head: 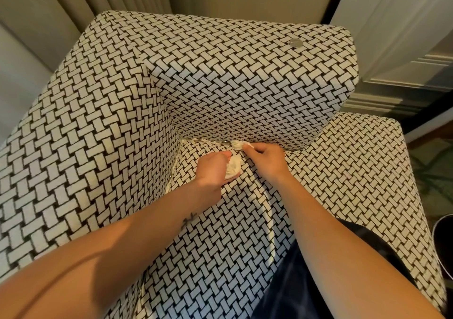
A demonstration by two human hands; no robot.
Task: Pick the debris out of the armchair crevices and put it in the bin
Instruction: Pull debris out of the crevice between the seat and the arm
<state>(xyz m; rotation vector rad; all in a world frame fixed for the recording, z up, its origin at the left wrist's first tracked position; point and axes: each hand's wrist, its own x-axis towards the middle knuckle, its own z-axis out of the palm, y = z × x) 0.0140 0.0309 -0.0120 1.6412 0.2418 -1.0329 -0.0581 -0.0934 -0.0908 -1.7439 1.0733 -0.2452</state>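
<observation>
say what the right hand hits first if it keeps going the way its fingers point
Probably the scrap pinched at its fingertips, then the crevice where seat meets backrest. The right hand points up and left into that seam; depth is hard to judge from one view.

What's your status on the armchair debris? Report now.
Left hand shut on crumpled tissue. Right hand pinching another tissue scrap at back crevice. More bits in crevice. Nothing blocking.
</observation>
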